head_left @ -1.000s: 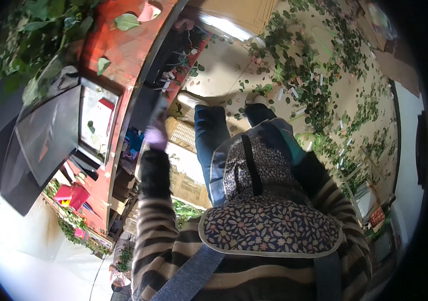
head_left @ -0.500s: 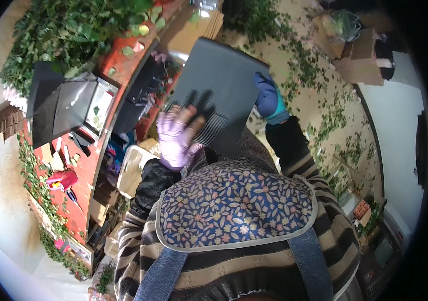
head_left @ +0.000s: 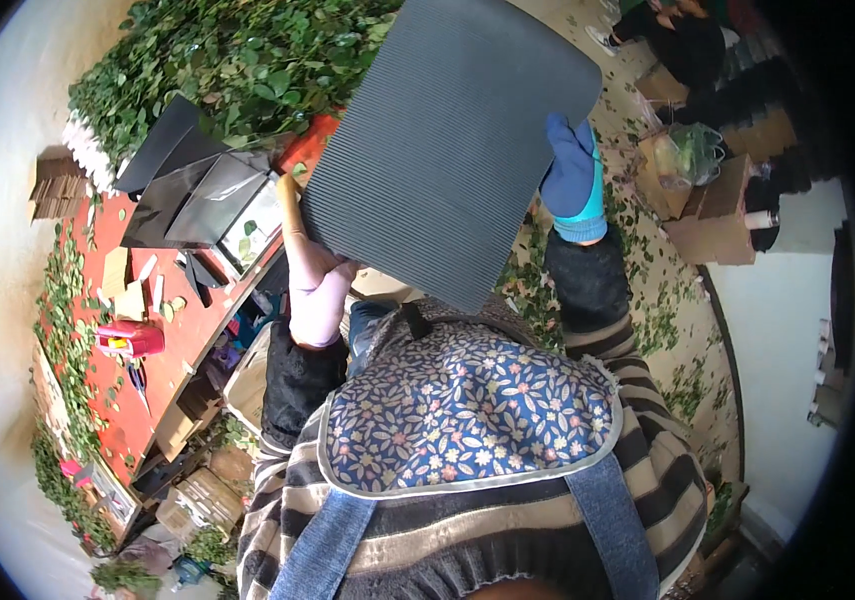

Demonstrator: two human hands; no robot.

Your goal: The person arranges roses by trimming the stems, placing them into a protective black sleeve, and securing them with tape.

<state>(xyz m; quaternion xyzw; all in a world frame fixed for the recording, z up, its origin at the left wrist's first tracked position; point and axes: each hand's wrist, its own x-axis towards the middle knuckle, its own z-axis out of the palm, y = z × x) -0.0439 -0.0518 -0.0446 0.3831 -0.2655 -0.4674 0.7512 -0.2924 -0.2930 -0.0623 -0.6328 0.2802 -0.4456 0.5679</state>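
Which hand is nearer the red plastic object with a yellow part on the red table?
Left: the lilac-gloved left hand is right of the red object; the blue-gloved right hand is farther right, across the black ribbed sheet.

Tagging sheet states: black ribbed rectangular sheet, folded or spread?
Spread: the black sheet shows one broad face, no fold visible, between lilac-gloved left hand and blue-gloved right hand.

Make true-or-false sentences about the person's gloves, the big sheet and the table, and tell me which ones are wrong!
1. The left hand wears a pale purple glove. True.
2. The right hand wears a yellow glove. False: the right hand has a blue glove.
3. The big sheet is dark and ridged. True.
4. The tabletop is white. False: the tabletop is red.
5. Green leaves are heaped on the tabletop. True.
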